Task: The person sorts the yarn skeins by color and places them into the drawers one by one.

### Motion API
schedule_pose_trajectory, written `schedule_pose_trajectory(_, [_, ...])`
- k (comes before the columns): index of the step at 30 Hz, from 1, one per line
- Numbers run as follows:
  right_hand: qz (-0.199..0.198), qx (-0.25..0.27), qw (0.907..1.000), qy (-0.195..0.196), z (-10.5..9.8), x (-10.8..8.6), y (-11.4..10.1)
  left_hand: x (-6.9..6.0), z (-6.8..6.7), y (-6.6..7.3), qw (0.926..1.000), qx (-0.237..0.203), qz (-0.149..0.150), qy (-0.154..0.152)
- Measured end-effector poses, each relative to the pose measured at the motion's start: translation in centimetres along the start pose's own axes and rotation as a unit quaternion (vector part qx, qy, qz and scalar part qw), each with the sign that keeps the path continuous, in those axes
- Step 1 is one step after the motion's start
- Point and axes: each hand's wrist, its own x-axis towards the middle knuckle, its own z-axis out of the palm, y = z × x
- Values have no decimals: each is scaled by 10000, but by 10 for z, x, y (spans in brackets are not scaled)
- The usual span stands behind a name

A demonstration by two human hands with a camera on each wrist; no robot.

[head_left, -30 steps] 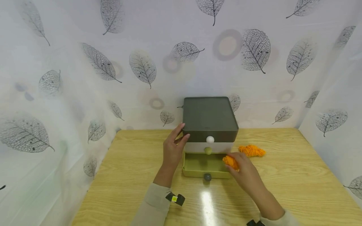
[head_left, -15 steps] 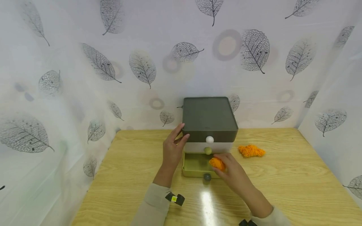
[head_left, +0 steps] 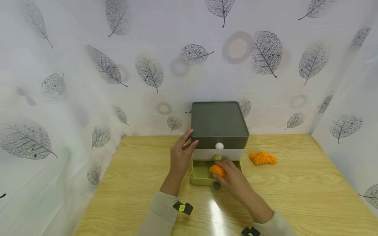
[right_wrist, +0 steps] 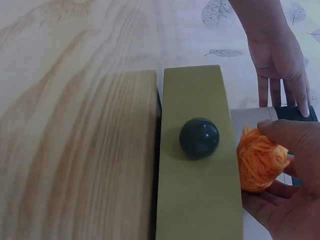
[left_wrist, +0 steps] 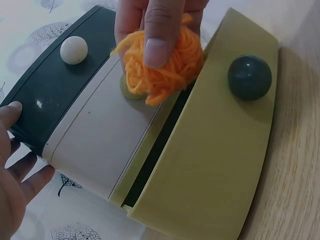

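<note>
An orange yarn bundle (head_left: 218, 170) is pinched between the thumb and fingers of my right hand (head_left: 234, 180), just over the pulled-out bottom drawer (head_left: 198, 181). That drawer is olive green with a dark round knob (left_wrist: 249, 77). It belongs to a small drawer box (head_left: 220, 119) with a dark green top tier and a white middle tier, both pushed in. My left hand (head_left: 181, 154) rests its fingertips against the box's left side, fingers fairly straight. In the right wrist view the yarn bundle (right_wrist: 261, 161) sits behind the drawer front.
A second orange yarn bundle (head_left: 262, 158) lies on the wooden table (head_left: 141, 170) to the right of the box. Behind the table hangs a white leaf-print curtain (head_left: 165, 82), close to the box's back.
My right hand has carried the yarn bundle leftward, from the drawer's right side to above its middle. The left hand stays against the box.
</note>
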Motion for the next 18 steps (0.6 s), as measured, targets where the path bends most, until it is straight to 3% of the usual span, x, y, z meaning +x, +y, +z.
schedule_pose_trajectory(4, [89, 28, 9999, -42, 6, 1, -2, 0, 1, 0, 10000, -2, 40, -2])
schedule_pose_trajectory(12, [-171, 90, 9997, 148, 22, 7, -8, -1, 0, -1, 10000, -19, 10, 13])
schedule_pose_trajectory(16, [-29, 9, 10000, -10, 29, 10, -11, -1, 0, 0, 10000, -25, -27, 11])
schedule_pose_trajectory(18, [81, 2, 9999, -123, 31, 12, -12, 0, 1, -10, 10000, -28, 52, -14])
